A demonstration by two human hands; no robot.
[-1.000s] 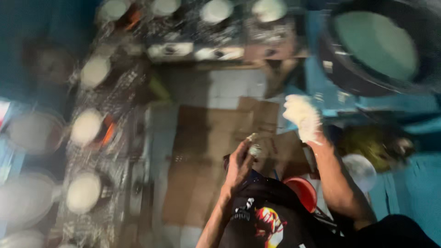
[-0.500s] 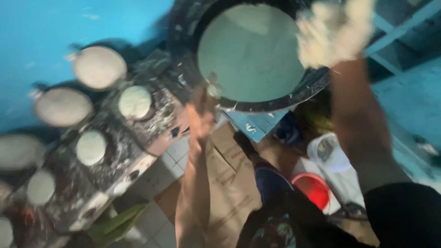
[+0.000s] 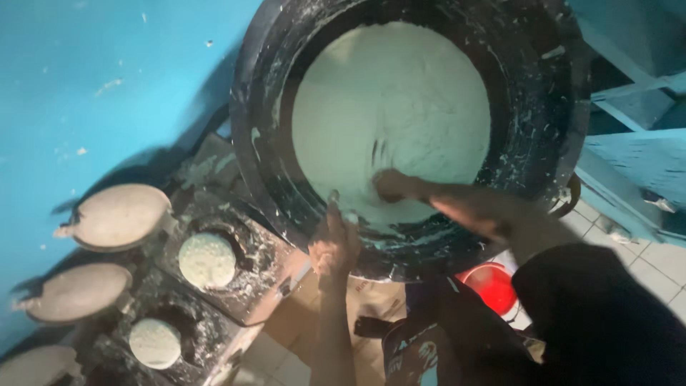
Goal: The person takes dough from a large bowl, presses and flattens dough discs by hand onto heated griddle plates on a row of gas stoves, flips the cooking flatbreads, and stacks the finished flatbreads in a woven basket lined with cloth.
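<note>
Head view: the right hand (image 3: 400, 187) is dipped into the pale batter (image 3: 389, 107), its grip unclear through blur. The black tub (image 3: 279, 143) rim is touched by the left hand (image 3: 334, 246), fingers loosely spread. A scoop-and-lift is judged next.

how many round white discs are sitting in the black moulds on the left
2: one disc in the upper black mould, another disc in the mould below it, at the lower left. More may lie beyond the frame's edge.

Moulds, lids and floor clutter against a blue wall

Black moulds (image 3: 236, 275) hold pale round discs (image 3: 206, 260); open round lids (image 3: 121, 216) stand beside them. A red bowl (image 3: 493, 286) and flattened cardboard (image 3: 300, 314) lie on the tiled floor (image 3: 647, 268) below.
</note>
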